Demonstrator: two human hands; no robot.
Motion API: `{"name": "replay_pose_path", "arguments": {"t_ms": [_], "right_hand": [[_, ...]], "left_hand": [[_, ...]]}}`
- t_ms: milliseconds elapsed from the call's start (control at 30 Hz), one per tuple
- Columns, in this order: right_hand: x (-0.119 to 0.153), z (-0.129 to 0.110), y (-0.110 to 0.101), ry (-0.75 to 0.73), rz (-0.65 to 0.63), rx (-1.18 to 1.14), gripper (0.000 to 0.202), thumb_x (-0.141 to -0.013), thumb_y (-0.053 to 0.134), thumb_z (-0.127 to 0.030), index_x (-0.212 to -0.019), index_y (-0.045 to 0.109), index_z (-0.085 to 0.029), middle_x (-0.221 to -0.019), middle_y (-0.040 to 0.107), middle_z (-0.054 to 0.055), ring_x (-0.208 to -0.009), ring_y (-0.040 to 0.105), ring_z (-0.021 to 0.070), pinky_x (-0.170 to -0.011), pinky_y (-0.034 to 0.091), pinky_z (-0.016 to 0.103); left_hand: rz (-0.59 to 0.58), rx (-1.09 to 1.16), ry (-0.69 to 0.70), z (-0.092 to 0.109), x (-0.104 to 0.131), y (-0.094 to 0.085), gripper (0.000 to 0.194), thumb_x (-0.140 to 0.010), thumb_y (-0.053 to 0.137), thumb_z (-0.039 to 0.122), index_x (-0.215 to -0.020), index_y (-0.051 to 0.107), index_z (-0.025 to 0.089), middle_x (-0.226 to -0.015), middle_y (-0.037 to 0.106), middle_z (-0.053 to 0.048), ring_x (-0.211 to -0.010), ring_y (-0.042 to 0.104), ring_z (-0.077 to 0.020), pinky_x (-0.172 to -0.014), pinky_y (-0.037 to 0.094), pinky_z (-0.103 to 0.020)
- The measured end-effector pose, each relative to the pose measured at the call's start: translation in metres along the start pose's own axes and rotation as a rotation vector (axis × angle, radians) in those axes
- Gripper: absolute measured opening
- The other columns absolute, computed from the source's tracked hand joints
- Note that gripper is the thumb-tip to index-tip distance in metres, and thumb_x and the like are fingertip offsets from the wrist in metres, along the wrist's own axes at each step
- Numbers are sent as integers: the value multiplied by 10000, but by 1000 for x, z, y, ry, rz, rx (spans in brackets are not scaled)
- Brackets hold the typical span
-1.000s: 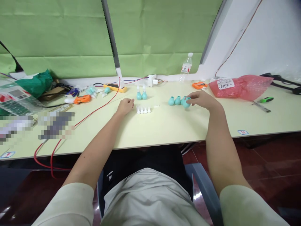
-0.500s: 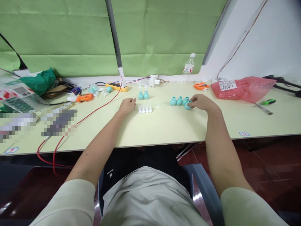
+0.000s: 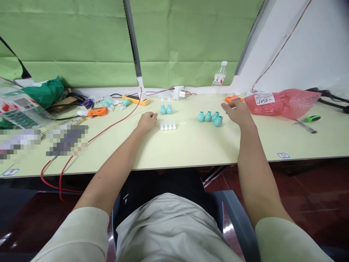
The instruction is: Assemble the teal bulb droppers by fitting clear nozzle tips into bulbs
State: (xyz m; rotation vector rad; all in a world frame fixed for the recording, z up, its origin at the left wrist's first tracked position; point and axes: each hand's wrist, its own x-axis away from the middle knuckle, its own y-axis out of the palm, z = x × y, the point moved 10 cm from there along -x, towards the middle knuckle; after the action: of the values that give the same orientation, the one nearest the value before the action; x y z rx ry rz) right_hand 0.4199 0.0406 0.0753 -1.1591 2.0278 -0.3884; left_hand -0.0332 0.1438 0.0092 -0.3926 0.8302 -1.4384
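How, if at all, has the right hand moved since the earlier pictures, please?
Yes: judged against the orange tool, the right hand has moved back and slightly rightward, off the nearest teal bulb.

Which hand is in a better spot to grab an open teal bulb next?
Probably the right hand: it's close beside the open teal bulbs and seems empty. The left hand is farther off, beside the white pieces.

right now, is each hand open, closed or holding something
Left hand: curled near the white tips; can't tell if holding anything.
Right hand: open, apart from the teal bulbs.
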Motion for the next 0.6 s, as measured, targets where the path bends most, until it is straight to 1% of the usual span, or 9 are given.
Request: {"name": "replay_pose_path", "arguments": {"t_ms": [67,100,133,200,267,333,433,533,600], "right_hand": [[4,-18,-15,-64,220,-54,294,-923,630,-494,-805,584,-229,-796,670,70,-801,662,241,-811,535,412],[7,-30,-13,-103,255,-106,277,-938,606,-466,-788,574,-236,-770,654,57,-770,653,232,-780,530,397],[10,-43,-7,-145,250,-161,268,-947,585,-439,-771,567,-238,-748,638,47,-735,643,223,-743,521,382],[18,-74,12,-238,160,-246,250,-940,570,-377,-735,557,-235,-711,612,34,-673,617,209,-674,490,359],[31,-111,39,-346,10,-237,230,-916,585,-331,-712,557,-228,-693,595,25,-669,581,199,-669,456,346],[51,-150,73,-475,-209,-181,255,-919,573,-303,-681,539,-218,-693,586,24,-665,546,185,-659,413,334],[82,-193,119,-652,-448,-57,305,-913,560,-258,-626,468,-208,-669,546,18,-641,488,165,-651,355,329],[92,-208,144,-722,-456,-30,329,-901,556,-239,-607,412,-207,-647,508,12,-644,454,162,-656,325,330],[83,-201,150,-652,-397,-118,330,-909,542,-253,-613,403,-210,-625,490,0,-621,434,154,-642,323,326]], "left_hand": [[132,-7,92,15,2,-16,295,-989,468,361,-865,678,195,-785,716,-65,-749,621,-196,-759,456,-297],[216,-18,157,26,2,-27,262,-991,462,333,-925,676,197,-817,713,-67,-781,626,-201,-793,463,-303],[289,-37,226,39,2,-36,242,-992,459,315,-975,672,201,-856,711,-73,-821,631,-209,-836,467,-314],[331,-75,371,68,-6,-43,216,-979,475,271,-1059,667,211,-969,712,-93,-948,633,-231,-939,465,-346],[289,-112,509,98,-22,-38,227,-944,512,220,-1101,676,209,-1107,707,-119,-1119,598,-265,-1049,436,-393],[203,-160,585,121,-44,-26,284,-900,560,185,-1156,683,177,-1231,687,-143,-1258,542,-308,-1120,396,-458],[42,-190,532,130,-77,0,361,-865,594,152,-1210,698,161,-1276,688,-159,-1293,540,-338,-1153,364,-513],[-38,-167,466,128,-92,16,214,-812,655,131,-988,771,170,-1086,742,-141,-1182,617,-328,-1114,412,-477],[-32,-99,475,129,-90,17,164,-817,633,110,-849,779,177,-966,756,-116,-1073,661,-292,-1059,459,-421]]}}
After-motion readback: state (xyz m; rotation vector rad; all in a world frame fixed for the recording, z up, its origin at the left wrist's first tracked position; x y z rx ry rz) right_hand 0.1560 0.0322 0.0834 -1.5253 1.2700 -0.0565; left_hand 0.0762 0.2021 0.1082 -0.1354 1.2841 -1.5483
